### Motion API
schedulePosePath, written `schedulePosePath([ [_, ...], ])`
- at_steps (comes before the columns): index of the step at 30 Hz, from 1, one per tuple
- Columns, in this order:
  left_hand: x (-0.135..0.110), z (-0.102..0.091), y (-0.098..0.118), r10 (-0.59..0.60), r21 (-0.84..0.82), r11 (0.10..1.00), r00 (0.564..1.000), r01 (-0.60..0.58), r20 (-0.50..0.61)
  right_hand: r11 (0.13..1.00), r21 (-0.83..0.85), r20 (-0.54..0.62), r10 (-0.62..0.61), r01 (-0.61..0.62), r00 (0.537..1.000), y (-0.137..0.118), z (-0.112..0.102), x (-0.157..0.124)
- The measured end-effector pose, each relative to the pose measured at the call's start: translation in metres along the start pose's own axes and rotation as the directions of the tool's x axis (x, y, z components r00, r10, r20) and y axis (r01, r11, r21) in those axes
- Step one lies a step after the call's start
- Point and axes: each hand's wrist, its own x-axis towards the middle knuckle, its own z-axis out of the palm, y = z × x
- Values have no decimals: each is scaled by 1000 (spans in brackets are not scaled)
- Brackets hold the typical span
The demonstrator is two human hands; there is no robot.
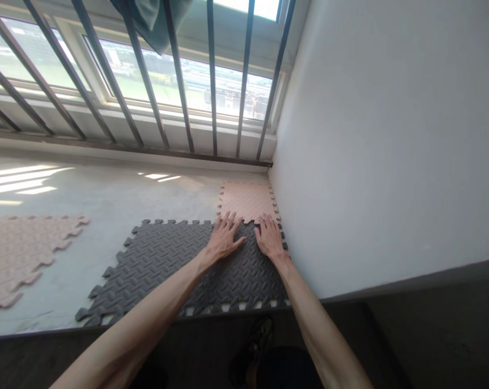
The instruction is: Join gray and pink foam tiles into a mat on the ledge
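Observation:
Both my hands lie flat, fingers spread, on foam floor tiles in the corner by the wall. My left hand [224,237] presses on the dark grey tile [155,259], its fingertips reaching the seam with the pink tile [246,200]. My right hand [271,237] rests just beside it near the wall, fingertips also at that toothed seam. The pink tile sits in the corner beyond the grey ones, its edge interlocked with them. Neither hand holds anything.
A white wall [390,151] runs along the right. A barred window [180,81] spans the back above a concrete floor [107,194]. More pink tiles [21,248] lie at the left. A dark raised floor edge [188,346] and my foot [256,340] are nearest.

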Motion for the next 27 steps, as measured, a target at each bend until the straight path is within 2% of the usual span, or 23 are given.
schedulePosePath([
  [2,2,6,5,-4,-29,1000,999,5,48,998,39,43,-53,51,998,-9,9,-3],
  [6,1,15,4,-31,-76,996,996,37,80,999,45,65,-22,19,998,-18,19,-6],
  [9,-1,16,-1,-1,-102,995,995,11,100,1000,23,61,-4,3,998,-14,16,-6],
  [11,-3,16,-3,10,-110,994,995,1,100,998,-1,33,60,-60,998,-6,14,-7],
  [14,-8,17,-2,-57,-119,991,997,64,59,988,-25,-3,150,-150,989,4,15,-12],
  [18,-17,17,0,-147,-114,982,989,149,32,986,-28,27,163,-163,986,7,19,-16],
  [22,-25,9,-6,-138,-99,984,987,146,87,984,-33,-11,173,-173,985,-2,21,-29],
  [27,-48,-15,-8,-140,-95,982,972,160,191,993,0,-63,115,-115,991,-19,22,-72],
])
